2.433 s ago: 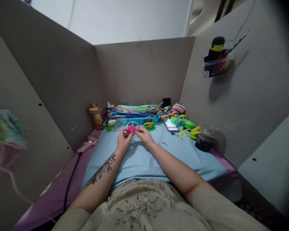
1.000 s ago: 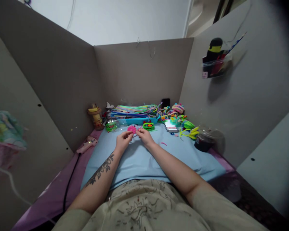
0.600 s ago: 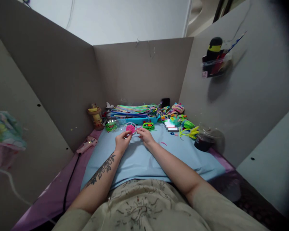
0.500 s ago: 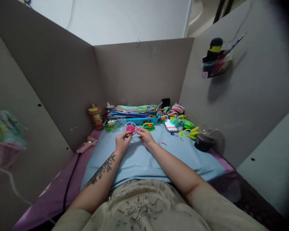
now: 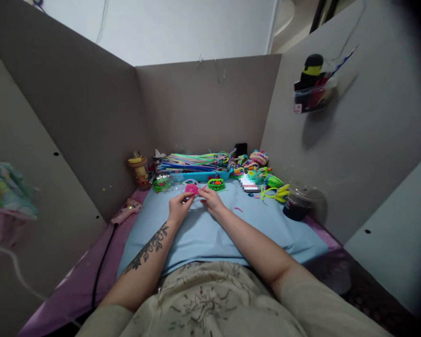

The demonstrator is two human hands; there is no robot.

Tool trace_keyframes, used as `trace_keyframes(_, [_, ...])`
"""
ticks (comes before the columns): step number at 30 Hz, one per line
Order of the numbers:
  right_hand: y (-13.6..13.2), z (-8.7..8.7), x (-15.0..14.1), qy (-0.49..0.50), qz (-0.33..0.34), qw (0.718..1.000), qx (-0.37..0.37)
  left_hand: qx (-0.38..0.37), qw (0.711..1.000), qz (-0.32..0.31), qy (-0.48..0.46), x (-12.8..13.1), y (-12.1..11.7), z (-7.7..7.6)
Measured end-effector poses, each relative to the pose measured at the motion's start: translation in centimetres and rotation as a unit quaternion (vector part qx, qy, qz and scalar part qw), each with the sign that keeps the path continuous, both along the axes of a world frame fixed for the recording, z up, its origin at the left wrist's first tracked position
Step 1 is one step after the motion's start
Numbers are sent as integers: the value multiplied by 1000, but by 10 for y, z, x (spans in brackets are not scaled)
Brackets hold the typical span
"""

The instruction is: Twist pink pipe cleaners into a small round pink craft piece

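Both my hands meet over the middle of the blue cloth, around a pink coiled pipe-cleaner piece (image 5: pixel 191 188). My left hand (image 5: pixel 179 206) pinches its lower edge between thumb and fingers. At the right side of the coil, my right hand (image 5: pixel 211 200) is closed on a pink pipe-cleaner end by its fingertips. Pale lilac stems arch behind the coil. Just beyond my right hand sits a green fuzzy pipe-cleaner figure (image 5: pixel 216 184) with an orange spot. Another green figure (image 5: pixel 160 184) rests farther left, under or beside clear plastic.
A blue tray (image 5: pixel 210 176) heaped with coloured pipe cleaners lies at the back. A pink glue gun (image 5: pixel 127 210) with a black cord is on the left, near a brown cup (image 5: pixel 140 172). A dark tub (image 5: pixel 297 205) stands right. Grey panels enclose three sides.
The pink coil has turned slightly and shifted a little right in my fingers. My right fingertips have come closer to the coil, so less of the pink end shows.
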State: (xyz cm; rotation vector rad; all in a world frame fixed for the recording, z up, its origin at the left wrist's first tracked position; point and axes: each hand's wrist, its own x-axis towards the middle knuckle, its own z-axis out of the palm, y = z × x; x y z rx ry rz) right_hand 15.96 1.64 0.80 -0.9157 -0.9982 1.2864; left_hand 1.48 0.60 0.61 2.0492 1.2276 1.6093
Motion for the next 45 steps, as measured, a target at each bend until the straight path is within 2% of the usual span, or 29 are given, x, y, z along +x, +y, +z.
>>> trace_keyframes(3, [5,-5,2,-55,-69,995,39,-18,999,13,-27,-1,0,1])
trace_keyframes(6, [9,-7,7,-136,-139,972,129,-30,999,10,-43,-2,1,1])
trace_keyframes(11, [6,-4,12,-288,-137,921,224,-47,997,2,-69,-2,2,0])
trace_keyframes(16, [3,-3,14,-332,-141,898,252,-65,995,-20,-77,-1,3,2])
trace_keyframes(20, [-2,1,15,-291,-162,908,256,-73,995,-23,-60,0,2,3])
trace_keyframes(25, [-6,6,13,-244,-153,926,246,-67,997,-26,-36,0,2,2])
trace_keyframes(32, [8,-3,14,-147,-38,978,142,-67,995,-43,-64,0,4,-1])
trace_keyframes(38, [11,-9,14,-132,26,987,84,-76,993,-48,-79,0,3,1])
trace_keyframes(45, [-1,-3,9,-94,74,993,16,-59,996,-32,-66,0,2,2])
